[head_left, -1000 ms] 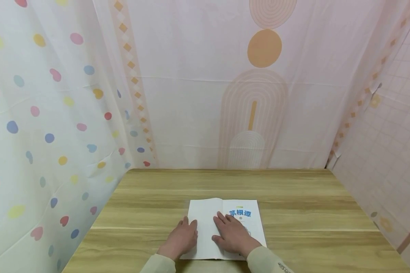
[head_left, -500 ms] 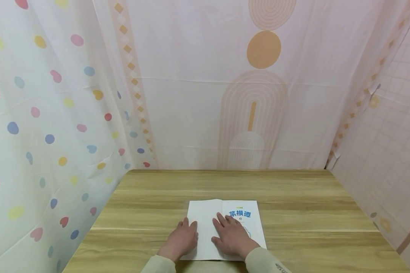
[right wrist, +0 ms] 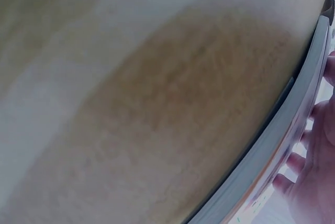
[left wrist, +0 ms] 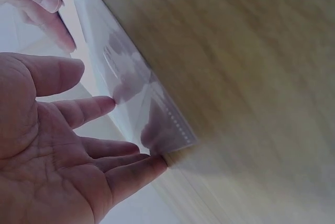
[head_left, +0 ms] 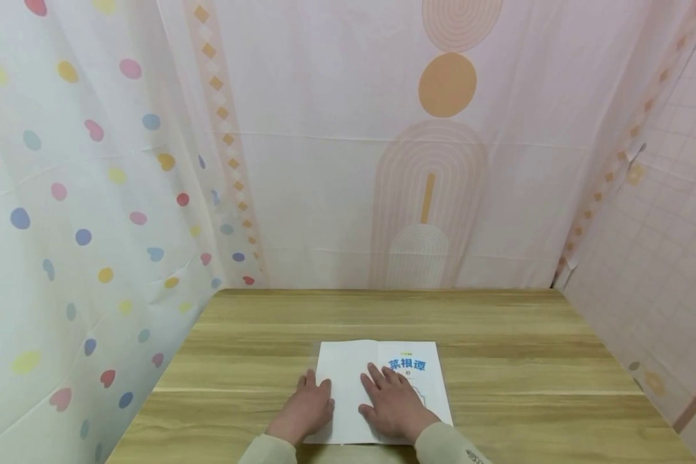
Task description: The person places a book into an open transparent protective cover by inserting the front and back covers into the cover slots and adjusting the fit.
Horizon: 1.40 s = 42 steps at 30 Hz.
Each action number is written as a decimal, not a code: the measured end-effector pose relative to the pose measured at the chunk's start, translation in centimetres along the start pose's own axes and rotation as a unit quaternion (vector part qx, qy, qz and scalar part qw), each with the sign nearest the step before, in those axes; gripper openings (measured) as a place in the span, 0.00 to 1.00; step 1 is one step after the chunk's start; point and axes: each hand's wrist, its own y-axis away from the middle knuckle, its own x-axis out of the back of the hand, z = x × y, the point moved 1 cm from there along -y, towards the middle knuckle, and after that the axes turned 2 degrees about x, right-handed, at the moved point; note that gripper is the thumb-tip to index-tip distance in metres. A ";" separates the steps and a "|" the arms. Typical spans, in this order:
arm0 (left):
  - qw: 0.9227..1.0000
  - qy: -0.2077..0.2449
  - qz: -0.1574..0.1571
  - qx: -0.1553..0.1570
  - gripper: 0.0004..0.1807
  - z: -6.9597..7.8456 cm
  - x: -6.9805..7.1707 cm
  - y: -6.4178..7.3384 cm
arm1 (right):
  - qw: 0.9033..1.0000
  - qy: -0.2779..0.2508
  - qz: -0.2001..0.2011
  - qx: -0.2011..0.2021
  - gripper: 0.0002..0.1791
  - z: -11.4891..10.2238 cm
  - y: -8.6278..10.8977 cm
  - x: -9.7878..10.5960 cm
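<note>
An open book [head_left: 348, 361] lies on the wooden table in the head view, its left page blank white and its right page printed with large blue characters. My right hand [head_left: 391, 403] rests spread near the fold, partly covering the right page. Beside the left edge, my left hand [head_left: 304, 406] touches the book with fingers extended. In the left wrist view, fingertips of the left hand [left wrist: 68, 145] touch a shiny, reflective cover edge [left wrist: 131, 72]. The right wrist view shows the book's thick page edge [right wrist: 272, 145] beside the right hand [right wrist: 316, 166].
The wooden table [head_left: 528, 361] extends around the book on both sides and behind it. Patterned curtains [head_left: 319, 193] hang behind the table and at both sides. Pale sleeves [head_left: 449, 444] cover the forearms at the front edge.
The book's left edge and my left hand have shifted slightly leftward. My right hand stays nearly in place on the book.
</note>
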 end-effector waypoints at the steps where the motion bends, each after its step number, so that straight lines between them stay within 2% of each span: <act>1: 1.000 0.000 0.001 -0.001 0.19 0.0 0.0 0.0 | 1.000 0.000 0.000 0.000 0.35 0.0 0.0 0.0; 10: 1.000 -0.009 0.002 0.002 0.22 0.0 -0.4 -0.3 | 1.000 -0.015 -0.007 -0.003 0.35 -0.3 0.2 0.6; 16: 1.000 -0.030 -0.001 0.000 0.25 -0.1 -1.0 -0.5 | 1.000 -0.026 -0.005 -0.005 0.36 0.0 0.1 0.4; 21: 1.000 -0.031 -0.001 0.002 0.26 0.1 -0.9 -0.7 | 0.999 -0.033 0.007 -0.005 0.37 0.1 0.0 0.3; 25: 1.000 -0.028 -0.007 0.005 0.26 0.3 -0.7 -0.6 | 0.999 -0.046 -0.003 -0.011 0.38 0.0 0.1 0.6; 30: 0.999 -0.030 -0.015 0.005 0.26 0.3 -0.7 -0.4 | 0.999 -0.040 -0.006 -0.006 0.38 -0.1 0.2 0.7; 36: 0.999 -0.039 -0.004 0.000 0.26 0.3 -0.9 -0.6 | 1.000 -0.019 0.006 -0.002 0.37 0.4 -0.2 0.0; 42: 0.999 -0.041 -0.011 0.006 0.27 0.5 -0.9 -0.7 | 1.000 -0.025 0.008 -0.003 0.37 0.4 -0.2 0.0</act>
